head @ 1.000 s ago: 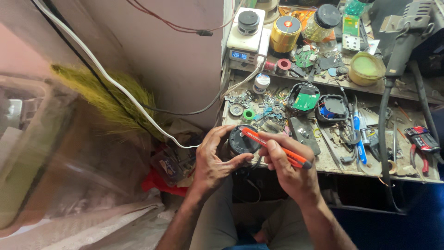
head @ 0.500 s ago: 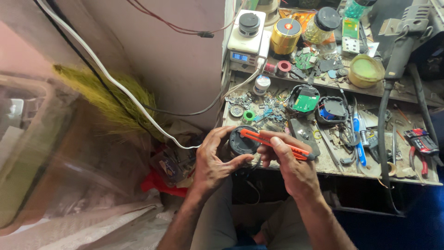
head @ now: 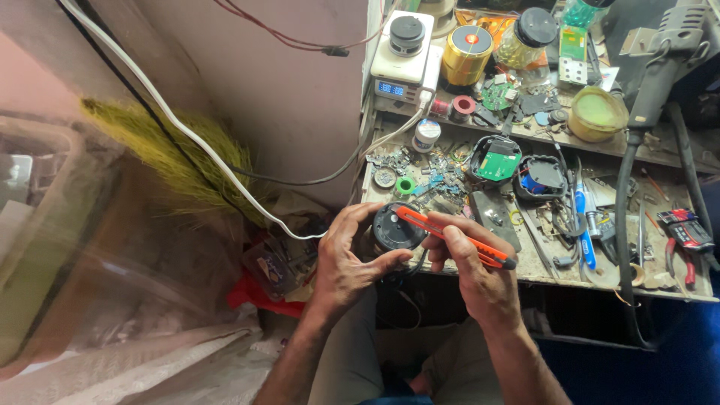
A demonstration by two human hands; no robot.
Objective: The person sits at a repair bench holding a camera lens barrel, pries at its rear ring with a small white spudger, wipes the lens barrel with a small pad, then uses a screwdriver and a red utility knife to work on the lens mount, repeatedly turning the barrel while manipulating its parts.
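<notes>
My left hand [head: 346,255] grips a round black device [head: 395,227] at the front edge of the cluttered workbench [head: 540,266]. My right hand [head: 469,262] holds an orange utility knife [head: 457,238] like a pen. The knife's tip rests on the top of the black device, and its black end points right. Both hands are close together, just in front of the bench edge.
The bench carries circuit boards, two opened black round housings [head: 517,166], a blue pen-shaped tool [head: 585,232], red pliers [head: 686,236], a yellow tin [head: 465,54], a white box with a small lit display [head: 401,56] and a green-filled round tub [head: 596,112]. A white cable [head: 172,124] and a straw broom [head: 180,161] lie to the left.
The knife tip has shifted slightly over the black device; both hands stay in nearly the same place.
</notes>
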